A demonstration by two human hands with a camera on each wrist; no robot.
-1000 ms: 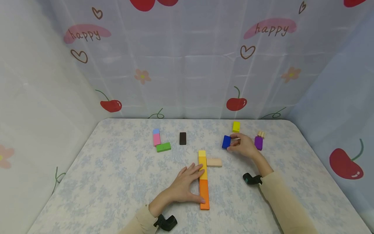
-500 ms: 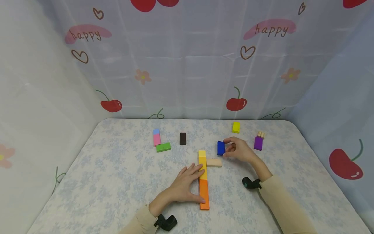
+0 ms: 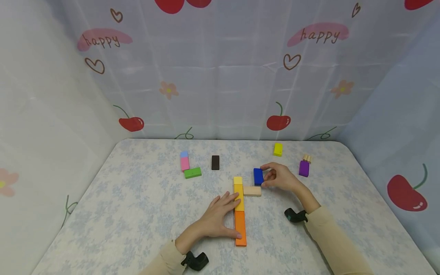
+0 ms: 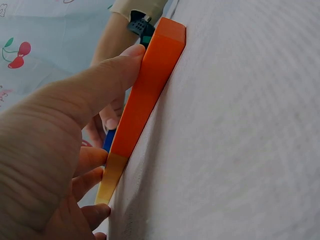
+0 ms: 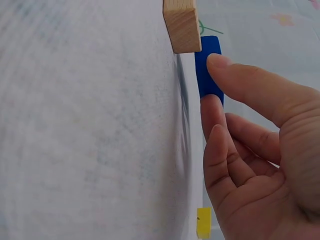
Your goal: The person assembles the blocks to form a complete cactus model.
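In the head view, an orange block (image 3: 240,229), an amber block (image 3: 239,204) and a pale yellow block (image 3: 238,180) lie end to end in a column. My left hand (image 3: 214,219) rests on this column with fingers spread, thumb on the orange block and fingertips on the amber one. My right hand (image 3: 280,177) pinches a blue block (image 3: 258,177) between thumb and fingers, as the right wrist view shows. The blue block is just beyond a natural wood block (image 3: 252,191), which stands out from the column's right side. Whether those two touch is unclear.
Behind and left lie pink (image 3: 184,163), light blue (image 3: 184,154) and green (image 3: 193,173) blocks. A dark brown block (image 3: 215,162) stands near them. Farther right are a bright yellow block (image 3: 278,149), a purple block (image 3: 304,168) and small beige pieces (image 3: 307,158).
My right hand has brought the blue block left and nearer to me, close to the natural wood block. The left hand has stayed in place on the column.
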